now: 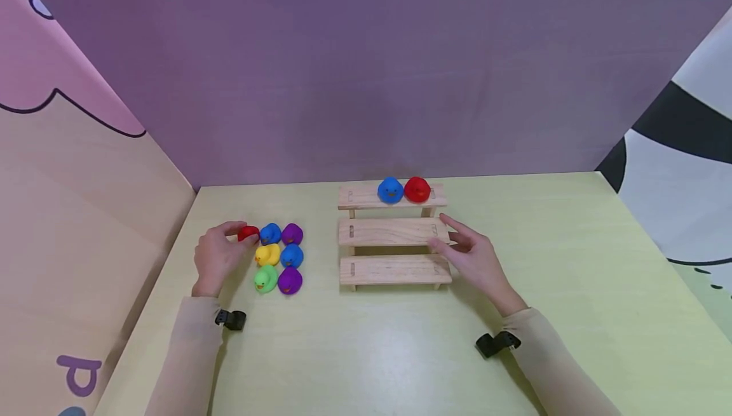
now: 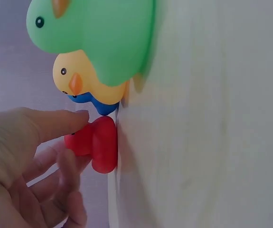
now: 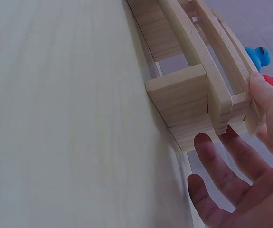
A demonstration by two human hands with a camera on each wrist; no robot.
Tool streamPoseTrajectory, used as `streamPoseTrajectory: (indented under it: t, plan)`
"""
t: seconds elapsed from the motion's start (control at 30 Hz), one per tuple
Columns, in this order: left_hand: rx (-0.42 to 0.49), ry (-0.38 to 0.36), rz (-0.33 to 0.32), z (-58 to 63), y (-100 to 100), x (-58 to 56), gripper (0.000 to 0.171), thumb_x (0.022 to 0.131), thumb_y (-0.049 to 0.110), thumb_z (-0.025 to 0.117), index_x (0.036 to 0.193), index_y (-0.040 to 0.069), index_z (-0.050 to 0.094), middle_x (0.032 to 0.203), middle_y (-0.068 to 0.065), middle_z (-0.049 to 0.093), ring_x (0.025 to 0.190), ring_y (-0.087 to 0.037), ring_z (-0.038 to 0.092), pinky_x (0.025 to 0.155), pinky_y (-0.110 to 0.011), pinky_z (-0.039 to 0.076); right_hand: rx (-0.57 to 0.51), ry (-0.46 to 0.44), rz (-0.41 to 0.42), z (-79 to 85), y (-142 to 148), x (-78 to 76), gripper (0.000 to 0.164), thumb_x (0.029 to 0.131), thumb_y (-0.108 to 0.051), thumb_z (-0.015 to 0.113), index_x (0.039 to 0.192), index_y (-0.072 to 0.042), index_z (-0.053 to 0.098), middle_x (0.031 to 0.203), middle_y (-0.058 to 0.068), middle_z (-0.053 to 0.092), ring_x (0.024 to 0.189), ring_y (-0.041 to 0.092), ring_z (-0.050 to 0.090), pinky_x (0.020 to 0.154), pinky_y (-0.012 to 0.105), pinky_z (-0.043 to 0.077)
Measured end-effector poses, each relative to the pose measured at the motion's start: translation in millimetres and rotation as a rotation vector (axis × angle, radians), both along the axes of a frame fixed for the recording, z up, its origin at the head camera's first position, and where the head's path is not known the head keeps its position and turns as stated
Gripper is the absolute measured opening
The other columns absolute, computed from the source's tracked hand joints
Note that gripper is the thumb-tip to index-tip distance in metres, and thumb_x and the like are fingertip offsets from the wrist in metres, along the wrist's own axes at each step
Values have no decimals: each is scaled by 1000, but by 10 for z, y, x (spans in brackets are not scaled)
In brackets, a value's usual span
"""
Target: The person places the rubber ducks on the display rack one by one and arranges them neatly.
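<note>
At the far left, my left hand (image 1: 220, 254) pinches a small red rubber duck (image 1: 248, 233) between thumb and fingers. In the left wrist view the red duck (image 2: 104, 145) stands on the table, partly covered by the fingers. Beside it are blue ducks (image 1: 271, 234), purple ducks (image 1: 290, 281), a yellow duck (image 1: 267, 254) and a green duck (image 1: 265, 279). My right hand (image 1: 471, 257) grips the right end of the middle step of a three-step wooden stand (image 1: 394, 270), thumb at its front edge. Other fingers of that hand are spread apart beside the stand (image 3: 179, 92).
On the stand's top step sit a blue duck (image 1: 391, 190) and a red duck (image 1: 417, 190), side by side. The pale wooden table (image 1: 354, 352) meets a purple wall panel (image 1: 366, 86) at the back. A printed panel (image 1: 74, 213) borders the left side.
</note>
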State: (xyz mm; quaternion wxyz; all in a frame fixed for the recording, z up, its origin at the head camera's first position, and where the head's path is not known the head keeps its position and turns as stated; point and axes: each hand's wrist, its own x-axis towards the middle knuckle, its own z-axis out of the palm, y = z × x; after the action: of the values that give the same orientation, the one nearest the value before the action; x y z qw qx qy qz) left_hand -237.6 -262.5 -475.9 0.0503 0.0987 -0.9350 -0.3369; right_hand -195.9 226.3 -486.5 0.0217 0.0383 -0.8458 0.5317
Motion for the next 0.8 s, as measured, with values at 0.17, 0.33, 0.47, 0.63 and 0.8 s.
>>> streamPoseTrajectory:
  t: [0.17, 0.33, 0.47, 0.63, 0.8]
  plan:
    - [-22, 41, 11, -5, -19, 3, 47, 98, 32, 76, 138, 7, 71, 132, -21, 74, 113, -48, 65, 74, -41, 46, -1, -2, 4, 29, 0, 9, 68, 100, -34, 78, 161, -21, 50, 137, 24, 71, 109, 37, 78, 86, 13, 55]
    - [-30, 71, 21, 1, -30, -1, 44, 98, 30, 77, 136, 9, 73, 130, -22, 74, 95, -45, 66, 62, -33, 39, 8, -4, 6, 39, -3, 15, 68, 100, -34, 77, 161, -22, 49, 139, 24, 69, 111, 38, 77, 86, 12, 54]
    - [-41, 100, 49, 25, -31, 19, 42, 97, 29, 78, 134, 10, 75, 125, -24, 76, 66, -35, 56, 56, -32, 34, -9, -7, 9, 29, -7, 10, 68, 100, -33, 78, 161, -22, 49, 138, 24, 70, 110, 37, 78, 86, 13, 55]
    - [-29, 141, 61, 83, -2, 60, 41, 96, 29, 80, 132, 11, 77, 103, -23, 80, 51, -25, 42, 51, -31, 30, -14, -1, 10, 24, -7, 7, 68, 99, -32, 78, 161, -22, 50, 137, 23, 71, 110, 37, 78, 86, 12, 55]
    - [-21, 256, 53, 156, 53, 80, 40, 94, 29, 83, 128, 9, 78, 66, -16, 69, 46, -25, 39, 52, -31, 28, -2, 0, 12, 33, -1, 14, 68, 100, -33, 78, 161, -22, 50, 137, 23, 71, 109, 37, 78, 86, 12, 55]
